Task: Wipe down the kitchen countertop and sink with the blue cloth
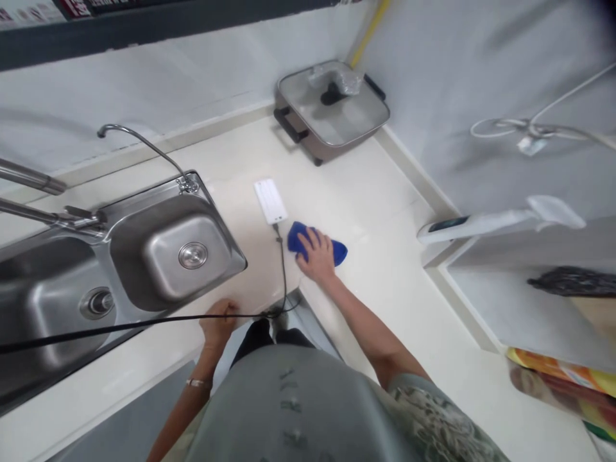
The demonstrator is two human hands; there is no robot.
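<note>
My right hand presses a crumpled blue cloth against the white countertop, its fingers spread over the cloth. Near the counter's front edge, beside the sink, is my left hand with its fingers curled in. A black cable runs across at that hand; whether the fingers hold it I cannot make out. Just up and left of the cloth lies a white device with the cable plugged into its lower end.
A double steel sink with faucets fills the left side. A lidded electric pan stands in the back corner. At the right, a white handheld appliance rests on a ledge, with colourful packages lower down.
</note>
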